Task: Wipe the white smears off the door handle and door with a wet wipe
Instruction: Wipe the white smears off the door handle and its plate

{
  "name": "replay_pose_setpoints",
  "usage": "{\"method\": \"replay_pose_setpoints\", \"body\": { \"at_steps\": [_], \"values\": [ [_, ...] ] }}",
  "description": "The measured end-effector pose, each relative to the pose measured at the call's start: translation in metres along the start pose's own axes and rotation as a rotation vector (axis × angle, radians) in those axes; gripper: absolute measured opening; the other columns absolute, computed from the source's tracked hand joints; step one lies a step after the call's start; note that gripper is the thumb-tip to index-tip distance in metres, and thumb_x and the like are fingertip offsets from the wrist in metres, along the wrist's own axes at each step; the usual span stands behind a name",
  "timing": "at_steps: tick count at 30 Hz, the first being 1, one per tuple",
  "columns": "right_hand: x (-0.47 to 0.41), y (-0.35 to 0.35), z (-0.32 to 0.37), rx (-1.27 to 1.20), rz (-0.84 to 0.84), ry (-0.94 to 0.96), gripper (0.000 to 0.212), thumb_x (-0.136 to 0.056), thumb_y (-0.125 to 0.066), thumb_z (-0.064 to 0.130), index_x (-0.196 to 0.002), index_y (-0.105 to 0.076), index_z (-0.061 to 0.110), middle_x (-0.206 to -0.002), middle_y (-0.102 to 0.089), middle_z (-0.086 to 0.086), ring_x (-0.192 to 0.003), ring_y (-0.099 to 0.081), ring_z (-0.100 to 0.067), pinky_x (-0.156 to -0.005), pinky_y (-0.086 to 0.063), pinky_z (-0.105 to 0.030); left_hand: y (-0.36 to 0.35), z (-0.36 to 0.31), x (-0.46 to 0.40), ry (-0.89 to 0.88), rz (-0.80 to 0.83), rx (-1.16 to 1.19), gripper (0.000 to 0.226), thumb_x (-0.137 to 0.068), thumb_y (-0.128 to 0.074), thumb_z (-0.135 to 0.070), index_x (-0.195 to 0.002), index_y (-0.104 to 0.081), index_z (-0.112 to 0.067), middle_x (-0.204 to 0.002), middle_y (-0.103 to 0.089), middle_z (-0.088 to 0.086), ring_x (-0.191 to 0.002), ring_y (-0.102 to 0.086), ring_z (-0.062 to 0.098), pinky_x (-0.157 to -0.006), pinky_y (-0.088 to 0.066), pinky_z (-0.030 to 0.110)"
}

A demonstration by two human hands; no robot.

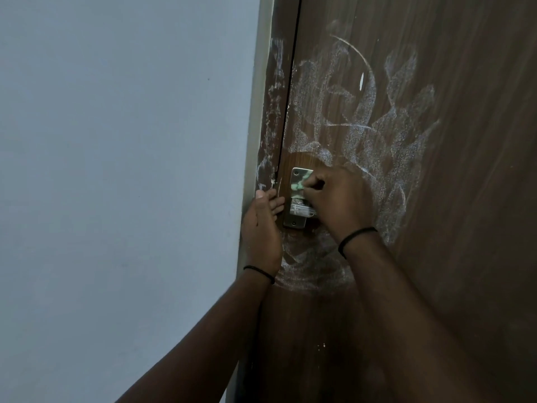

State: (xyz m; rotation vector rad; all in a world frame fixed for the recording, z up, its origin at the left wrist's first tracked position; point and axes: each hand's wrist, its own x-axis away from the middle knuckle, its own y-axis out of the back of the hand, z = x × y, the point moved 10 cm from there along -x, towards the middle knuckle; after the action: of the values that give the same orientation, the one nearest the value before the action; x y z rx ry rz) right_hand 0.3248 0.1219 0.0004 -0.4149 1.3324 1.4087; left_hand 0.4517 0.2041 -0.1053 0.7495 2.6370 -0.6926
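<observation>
Wet wipe [300, 184] is a small crumpled pale-green wad, pinched in curled fingers of right hand [338, 199] and pressed on upper part of door handle [299, 199]. Wad too bunched to give a long axis. Handle plate is silver metal, long axis vertical, white scribbles on its lower half. Left hand [261, 225] lies flat on door edge beside plate, fingers straight, close together, pointing up. Brown door [450, 199] has broad white smears [363, 117] above, right of and below the handle.

Door handle [302, 212] mostly behind right hand [334, 199]
</observation>
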Motion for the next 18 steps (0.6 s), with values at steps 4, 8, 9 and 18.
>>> {"method": "replay_pose_setpoints", "body": {
  "at_steps": [4,8,9,18],
  "values": [
    [-0.004,0.009,0.012,0.065,-0.092,0.044,0.010,-0.081,-0.073,0.018,-0.073,-0.073,0.024,-0.077,-0.068,0.005,-0.083,-0.058,-0.018,-0.073,-0.046,-0.032,-0.002,-0.001,-0.002,-0.001,-0.011,-0.010,0.050,-0.107,-0.025,-0.039,-0.122,-0.063,-0.012,-0.110,-0.071,0.007,-0.101,-0.067,0.012,-0.077,-0.049,0.011],
    [-0.003,-0.008,0.018,0.119,0.076,0.099,0.009,-0.082,-0.075,0.024,-0.074,-0.075,0.028,-0.078,-0.069,0.010,-0.088,-0.057,-0.016,-0.079,-0.040,-0.030,-0.002,-0.001,-0.004,0.001,-0.017,-0.004,0.051,-0.107,-0.024,-0.040,-0.121,-0.063,-0.011,-0.107,-0.072,0.007,-0.099,-0.067,0.012,-0.077,-0.050,0.012],
    [-0.004,-0.008,0.011,0.093,0.105,0.073,0.007,-0.080,-0.077,0.025,-0.075,-0.075,0.029,-0.080,-0.070,0.011,-0.086,-0.060,-0.014,-0.080,-0.046,-0.033,-0.002,0.000,-0.004,0.005,-0.009,-0.004,0.051,-0.107,-0.024,-0.040,-0.122,-0.063,-0.011,-0.108,-0.072,0.007,-0.100,-0.067,0.011,-0.079,-0.050,0.014],
    [-0.002,-0.013,0.022,0.084,0.094,0.113,0.009,-0.082,-0.073,0.021,-0.076,-0.075,0.027,-0.083,-0.070,0.007,-0.080,-0.062,-0.016,-0.070,-0.053,-0.036,-0.002,0.004,-0.006,0.015,-0.006,0.000,0.051,-0.107,-0.024,-0.040,-0.123,-0.062,-0.010,-0.106,-0.073,0.006,-0.098,-0.068,0.010,-0.077,-0.051,0.012]
  ]
}}
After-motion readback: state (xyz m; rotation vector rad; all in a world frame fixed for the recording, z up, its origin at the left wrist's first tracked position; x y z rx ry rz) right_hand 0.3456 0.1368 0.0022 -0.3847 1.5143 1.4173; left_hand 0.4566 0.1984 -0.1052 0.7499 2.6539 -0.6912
